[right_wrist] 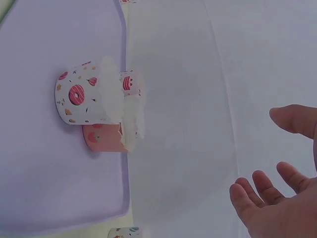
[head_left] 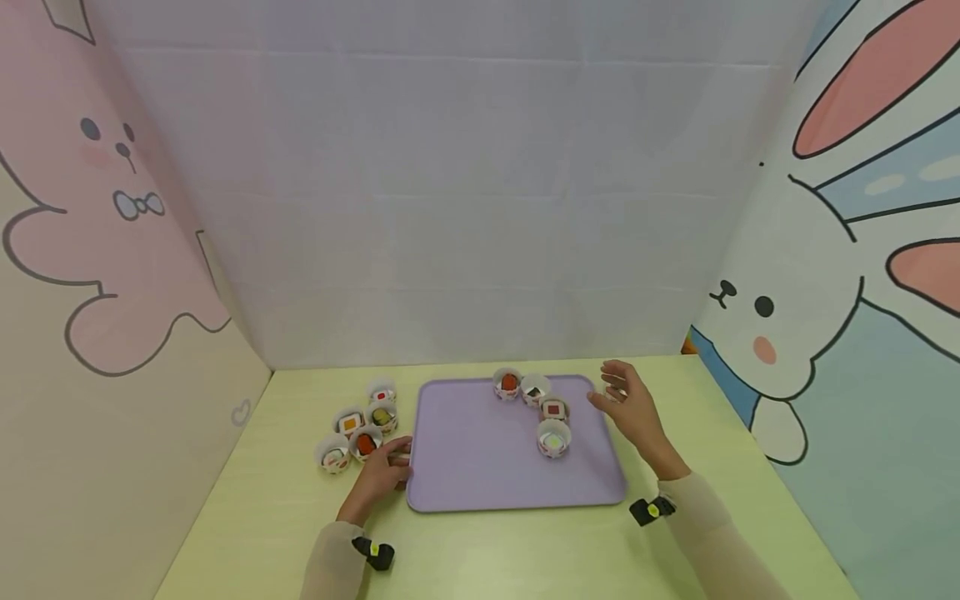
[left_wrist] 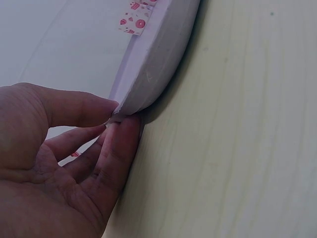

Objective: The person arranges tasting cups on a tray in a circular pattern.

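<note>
My left hand (head_left: pixel 381 475) pinches the left rim of a flat lilac tray (head_left: pixel 480 479). In the left wrist view the thumb lies on top of the rim and the fingers (left_wrist: pixel 124 148) curl beneath it. Several small paper cups stand towards the tray's right side: one with a red filling (head_left: pixel 509 382), a white one (head_left: pixel 535 389), a pink one (head_left: pixel 554 410) and one with a pale square inside (head_left: pixel 553 439). My right hand (head_left: pixel 633 408) hovers by the tray's right edge, holding nothing, its thumb and fingers spread apart in the right wrist view.
Left of the tray, several more filled paper cups (head_left: pixel 349 422) stand close together, the nearest ones beside my left hand. The pale yellow table (head_left: pixel 510 554) meets a white back wall (head_left: pixel 480 250) and printed side walls with cartoon animals.
</note>
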`<action>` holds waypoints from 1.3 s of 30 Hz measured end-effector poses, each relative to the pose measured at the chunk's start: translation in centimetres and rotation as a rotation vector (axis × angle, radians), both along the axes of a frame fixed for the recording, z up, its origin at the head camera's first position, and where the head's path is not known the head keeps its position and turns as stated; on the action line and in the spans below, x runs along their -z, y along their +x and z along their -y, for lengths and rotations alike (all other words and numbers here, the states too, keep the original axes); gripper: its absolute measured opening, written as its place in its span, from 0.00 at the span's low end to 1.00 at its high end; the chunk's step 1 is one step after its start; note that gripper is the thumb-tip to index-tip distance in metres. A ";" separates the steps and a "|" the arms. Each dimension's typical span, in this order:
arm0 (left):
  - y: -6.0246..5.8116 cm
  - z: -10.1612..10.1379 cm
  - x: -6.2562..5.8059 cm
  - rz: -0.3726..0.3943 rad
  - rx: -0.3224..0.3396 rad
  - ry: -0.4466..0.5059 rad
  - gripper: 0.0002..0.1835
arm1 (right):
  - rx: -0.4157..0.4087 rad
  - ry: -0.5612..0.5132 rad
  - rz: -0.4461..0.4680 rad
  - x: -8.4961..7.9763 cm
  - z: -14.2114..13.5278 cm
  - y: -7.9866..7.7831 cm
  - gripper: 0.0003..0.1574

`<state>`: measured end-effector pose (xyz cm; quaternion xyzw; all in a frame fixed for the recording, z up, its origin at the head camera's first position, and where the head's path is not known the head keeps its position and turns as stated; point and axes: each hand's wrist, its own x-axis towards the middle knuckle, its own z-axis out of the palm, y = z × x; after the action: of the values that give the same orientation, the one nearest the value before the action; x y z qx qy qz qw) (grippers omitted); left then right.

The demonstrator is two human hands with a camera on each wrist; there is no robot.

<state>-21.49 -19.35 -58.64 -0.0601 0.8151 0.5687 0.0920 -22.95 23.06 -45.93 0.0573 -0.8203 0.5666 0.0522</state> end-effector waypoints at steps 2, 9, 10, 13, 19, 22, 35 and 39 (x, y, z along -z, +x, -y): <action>0.0 0.0 0.1 -0.001 -0.002 -0.001 0.31 | 0.004 0.006 -0.011 0.4 -0.6 -0.4 0.42; -0.1 0.0 0.1 -0.007 -0.002 -0.004 0.31 | 0.031 0.015 -0.056 1.1 -2.6 -1.8 0.41; -0.1 0.0 0.1 -0.007 -0.003 -0.004 0.31 | 0.036 0.020 -0.058 1.1 -2.8 -2.0 0.41; -0.2 0.0 0.1 -0.007 -0.004 -0.005 0.31 | 0.054 0.034 -0.063 1.2 -3.5 -2.5 0.41; -0.1 0.0 0.2 0.013 -0.009 0.006 0.30 | 0.096 0.058 -0.073 1.7 -4.7 -3.3 0.42; -0.1 0.0 0.2 0.013 -0.002 0.005 0.31 | 0.116 0.069 -0.068 2.2 -5.3 -3.8 0.42; -0.2 0.0 0.2 0.014 -0.006 0.004 0.31 | 0.172 0.065 -0.017 4.8 -7.3 -5.5 0.46; -0.2 0.1 0.3 0.003 -0.002 0.001 0.31 | 0.183 0.071 0.019 5.7 -7.9 -6.1 0.48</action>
<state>-21.69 -19.42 -58.91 -0.0616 0.8148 0.5690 0.0929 -29.09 30.96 -51.65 -0.0214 -0.8422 0.5305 0.0941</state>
